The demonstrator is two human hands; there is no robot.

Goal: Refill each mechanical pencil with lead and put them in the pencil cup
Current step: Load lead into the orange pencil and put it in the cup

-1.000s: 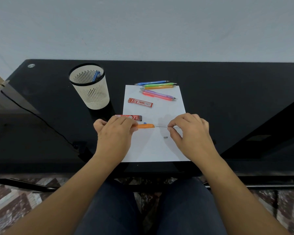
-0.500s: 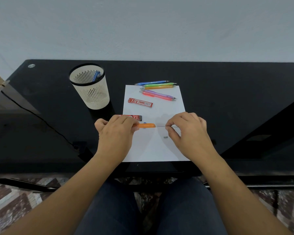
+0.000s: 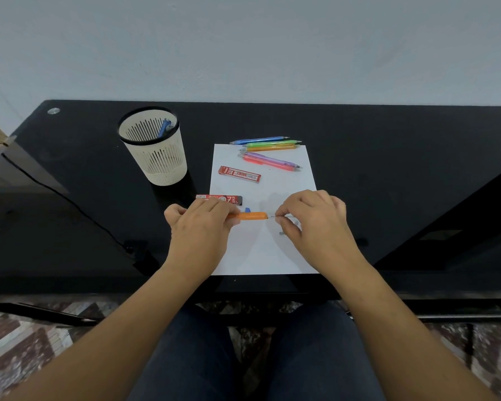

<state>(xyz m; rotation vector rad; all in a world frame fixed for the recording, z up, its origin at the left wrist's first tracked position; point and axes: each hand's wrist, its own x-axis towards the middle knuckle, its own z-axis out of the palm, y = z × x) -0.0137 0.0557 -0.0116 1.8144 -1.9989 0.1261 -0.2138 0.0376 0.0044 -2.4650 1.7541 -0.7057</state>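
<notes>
In the head view, the left hand (image 3: 198, 233) grips an orange mechanical pencil (image 3: 250, 216) level above the white paper sheet (image 3: 261, 256), with its open end facing right. The right hand (image 3: 315, 224) pinches a thin lead (image 3: 272, 217) between thumb and fingertip, and the lead's left tip sits just at the barrel mouth. To do this well, I judge the lead should run in line with the barrel and slide in gently, pinched close to the mouth so it cannot bend or snap. The pencil cup (image 3: 154, 146) stands far left with one blue pencil (image 3: 165, 127) inside. Five colored pencils (image 3: 269, 151) lie at the sheet's far edge.
</notes>
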